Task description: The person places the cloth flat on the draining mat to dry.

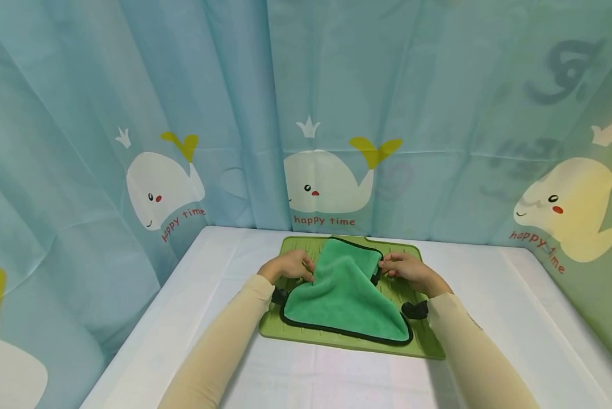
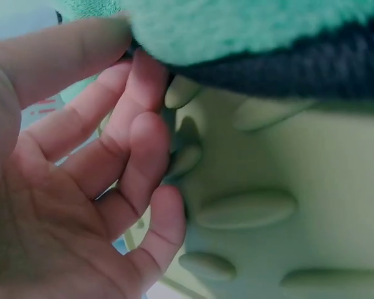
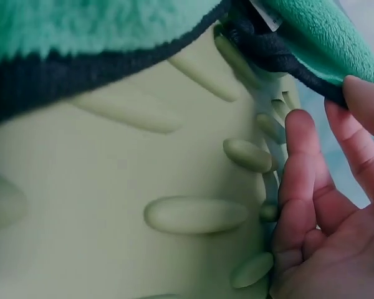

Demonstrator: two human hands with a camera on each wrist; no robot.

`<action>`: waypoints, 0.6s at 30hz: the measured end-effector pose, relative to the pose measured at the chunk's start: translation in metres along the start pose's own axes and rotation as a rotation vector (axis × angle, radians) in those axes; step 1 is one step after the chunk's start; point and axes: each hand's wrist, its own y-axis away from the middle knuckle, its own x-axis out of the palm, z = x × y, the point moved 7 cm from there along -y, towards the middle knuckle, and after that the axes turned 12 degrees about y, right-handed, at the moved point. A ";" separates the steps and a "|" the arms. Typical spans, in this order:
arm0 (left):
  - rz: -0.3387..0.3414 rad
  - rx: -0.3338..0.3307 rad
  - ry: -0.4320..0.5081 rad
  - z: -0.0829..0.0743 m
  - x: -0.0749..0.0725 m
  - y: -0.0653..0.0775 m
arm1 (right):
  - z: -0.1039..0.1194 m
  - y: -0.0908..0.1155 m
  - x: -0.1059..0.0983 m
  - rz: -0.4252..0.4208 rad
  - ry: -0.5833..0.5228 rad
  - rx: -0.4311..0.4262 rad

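A green plush cloth (image 1: 344, 295) with a black edging lies rumpled over an olive-green ridged mat (image 1: 331, 339). My left hand (image 1: 292, 267) pinches the cloth's left edge between thumb and forefinger; in the left wrist view its other fingers curl loosely beside the mat's raised ridges (image 2: 246, 208). At the cloth's upper right corner my right hand (image 1: 405, 268) pinches the black border. The right wrist view shows that thumb and forefinger on the dark edging (image 3: 302, 75), with a small white tag (image 3: 266, 14) near a bunched part of it.
The mat rests on a white-covered table (image 1: 265, 375). Behind and at both sides hangs a light blue curtain (image 1: 224, 102) printed with white whales (image 1: 331, 182). Black straps (image 1: 415, 310) show at the wrists, next to cream sleeves (image 1: 469, 346).
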 end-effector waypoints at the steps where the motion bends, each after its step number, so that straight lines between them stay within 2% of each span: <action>1: 0.007 0.006 0.005 0.000 0.001 0.000 | -0.001 0.001 -0.001 0.005 -0.008 0.003; 10: 0.064 0.083 0.028 -0.001 0.000 0.002 | -0.009 0.003 -0.005 0.042 -0.116 -0.018; 18: -0.002 0.081 0.162 0.011 -0.014 0.009 | -0.011 0.004 -0.004 0.035 -0.161 -0.038</action>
